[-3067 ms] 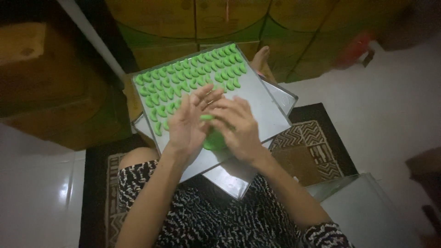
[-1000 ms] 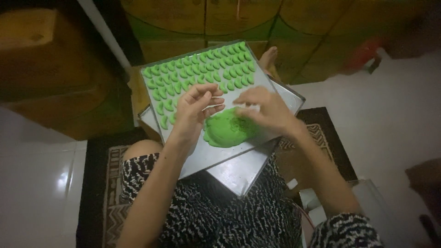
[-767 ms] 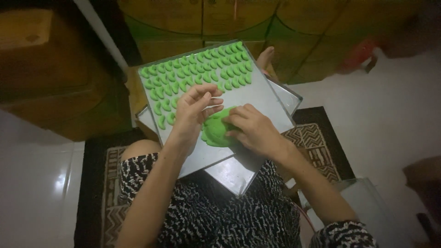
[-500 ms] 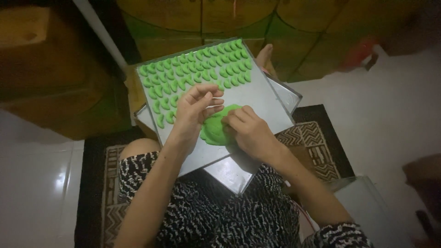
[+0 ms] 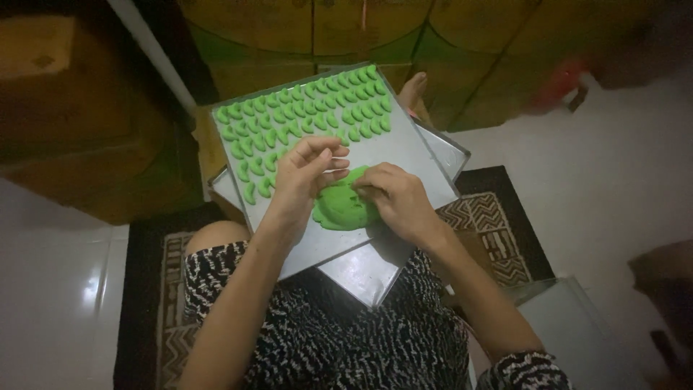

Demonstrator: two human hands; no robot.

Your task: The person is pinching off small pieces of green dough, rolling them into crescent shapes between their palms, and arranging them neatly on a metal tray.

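My right hand pinched at the green dough lump lying near the tray's front edge, while my left hand hovered half-curled, holding nothing I could make out. A careless pull risked smearing the crescents ranged along the far edge.

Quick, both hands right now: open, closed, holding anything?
Left hand: fingers curled, contents cannot be told.
Right hand: curled, pressing on the dough lump.
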